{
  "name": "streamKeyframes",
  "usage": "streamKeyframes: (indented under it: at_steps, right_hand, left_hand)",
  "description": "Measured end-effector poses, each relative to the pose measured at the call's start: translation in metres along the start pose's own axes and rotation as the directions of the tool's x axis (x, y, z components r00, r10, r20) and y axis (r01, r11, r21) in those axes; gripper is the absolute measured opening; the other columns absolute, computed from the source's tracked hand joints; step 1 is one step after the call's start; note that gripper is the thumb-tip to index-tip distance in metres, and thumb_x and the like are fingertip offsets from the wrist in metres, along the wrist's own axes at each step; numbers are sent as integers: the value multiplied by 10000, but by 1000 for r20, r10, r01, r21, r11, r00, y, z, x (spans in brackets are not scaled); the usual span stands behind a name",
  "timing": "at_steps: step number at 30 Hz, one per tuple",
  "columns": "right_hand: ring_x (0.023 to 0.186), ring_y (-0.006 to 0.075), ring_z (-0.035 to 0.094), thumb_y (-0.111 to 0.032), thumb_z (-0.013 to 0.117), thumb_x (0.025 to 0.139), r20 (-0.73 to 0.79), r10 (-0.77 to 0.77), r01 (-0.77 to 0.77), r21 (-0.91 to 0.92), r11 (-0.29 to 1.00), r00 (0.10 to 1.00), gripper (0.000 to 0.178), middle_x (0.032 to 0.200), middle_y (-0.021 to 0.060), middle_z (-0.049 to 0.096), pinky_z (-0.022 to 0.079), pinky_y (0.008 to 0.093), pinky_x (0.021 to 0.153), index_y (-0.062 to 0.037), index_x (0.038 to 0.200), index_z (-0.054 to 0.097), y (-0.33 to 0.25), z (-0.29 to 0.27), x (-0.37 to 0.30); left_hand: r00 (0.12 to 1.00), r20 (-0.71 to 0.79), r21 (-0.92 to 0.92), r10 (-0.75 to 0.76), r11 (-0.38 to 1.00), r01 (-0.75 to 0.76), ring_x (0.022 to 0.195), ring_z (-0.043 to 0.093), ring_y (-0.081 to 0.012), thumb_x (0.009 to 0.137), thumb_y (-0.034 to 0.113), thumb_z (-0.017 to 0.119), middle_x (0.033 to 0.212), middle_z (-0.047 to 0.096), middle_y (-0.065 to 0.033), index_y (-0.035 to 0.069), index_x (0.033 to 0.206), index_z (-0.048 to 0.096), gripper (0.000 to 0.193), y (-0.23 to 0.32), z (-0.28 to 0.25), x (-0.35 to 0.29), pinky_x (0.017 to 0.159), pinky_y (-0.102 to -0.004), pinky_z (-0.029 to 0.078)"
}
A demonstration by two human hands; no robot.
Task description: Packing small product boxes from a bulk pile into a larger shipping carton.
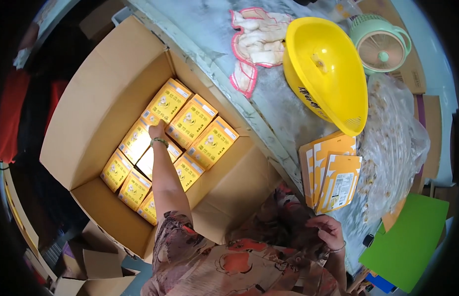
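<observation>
My left hand (158, 131), a green bead bracelet at its wrist, reaches down into a large open cardboard box (103, 98). Its closed fingers are on a small yellow carton (136, 140) in the packed layer; their tips are partly hidden. Several more yellow cartons of the same kind stand in rows there, such as one at the far corner (166, 102) and one by the right wall (212, 143). Close to my body, right of my lap, my right hand (328, 232) is empty, its fingers loosely bent and apart.
On the table to the right lie flat yellow carton blanks (338, 182), a yellow plastic basin (323, 59), a white cloth with pink edging (256, 42), a pale green fan (380, 47) and a clear plastic bag (387, 143). Opened cardboard boxes (98, 269) stand at lower left.
</observation>
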State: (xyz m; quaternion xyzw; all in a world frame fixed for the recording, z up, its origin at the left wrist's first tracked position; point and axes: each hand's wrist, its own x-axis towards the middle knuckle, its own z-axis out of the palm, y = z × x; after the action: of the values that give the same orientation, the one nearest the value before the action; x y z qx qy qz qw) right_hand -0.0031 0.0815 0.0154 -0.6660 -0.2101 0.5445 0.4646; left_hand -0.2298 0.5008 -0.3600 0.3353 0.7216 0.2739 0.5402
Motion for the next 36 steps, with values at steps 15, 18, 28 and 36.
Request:
streamKeyframes:
  at_steps: [15, 18, 28, 36]
  right_hand:
    - [571, 76, 446, -72, 518, 735, -628, -425, 99, -485, 869, 652, 136, 648, 10, 502, 378, 204, 531, -2, 851, 525, -5, -120, 8]
    - [621, 66, 431, -64, 548, 704, -510, -611, 42, -746, 664, 605, 221, 713, -5, 488, 373, 197, 549, -26, 919, 513, 13, -143, 19]
    - [602, 21, 398, -83, 539, 740, -578, -359, 81, -449, 890, 733, 221, 692, -42, 446, 345, 152, 535, 14, 933, 490, 34, -130, 15]
    - [613, 46, 441, -133, 563, 720, -573, -260, -41, -458, 888, 777, 254, 707, -15, 505, 369, 178, 548, -4, 932, 509, 3, -97, 25]
  left_hand:
    - [287, 177, -124, 941, 311, -942, 941, 431, -245, 726, 40, 529, 994, 477, -134, -16, 982, 469, 269, 116, 42, -266, 805, -329, 352]
    - [189, 230, -160, 955, 229, -960, 961, 427, -243, 721, 59, 536, 1023, 462, -122, -2, 983, 468, 277, 118, 52, -337, 816, -314, 330]
    - [970, -133, -77, 206, 973, -217, 896, 452, -245, 730, 249, 476, 1021, 449, -191, -111, 1110, 307, 550, 37, -36, -84, 770, -332, 361]
    - [941, 210, -135, 264, 961, -239, 523, 409, -135, 776, 356, 397, 584, 418, -8, 153, 714, 430, 215, -31, -41, 70, 486, -306, 381]
